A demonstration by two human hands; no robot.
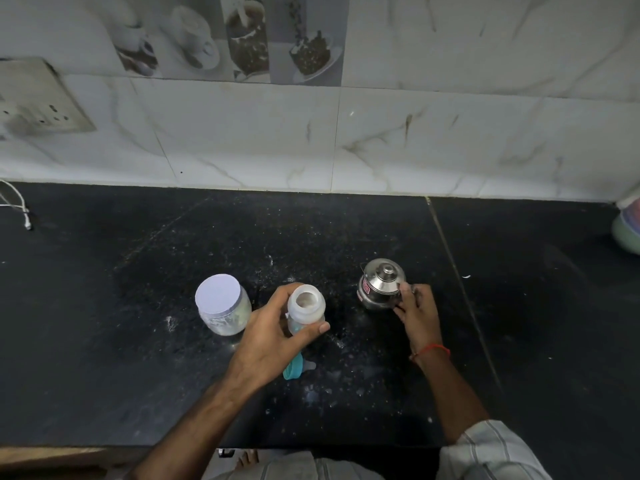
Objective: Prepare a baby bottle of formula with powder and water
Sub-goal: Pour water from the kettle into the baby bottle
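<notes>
My left hand (273, 336) grips an open baby bottle (306, 308) from its left side, standing upright on the black counter (138, 306); white powder shows inside its mouth. My right hand (415, 313) curls round the near right side of a small lidded steel pot (381, 284). A clear powder jar with a white lid (221, 304) stands left of the bottle. The teal bottle cap with its nipple (296, 368) lies on the counter, partly hidden under my left hand.
White powder is scattered over the counter around the bottle. A tiled wall (346, 140) runs along the back with a socket plate (38, 98) at the left. A white cable (17, 206) lies far left, a pale green container (628, 230) far right.
</notes>
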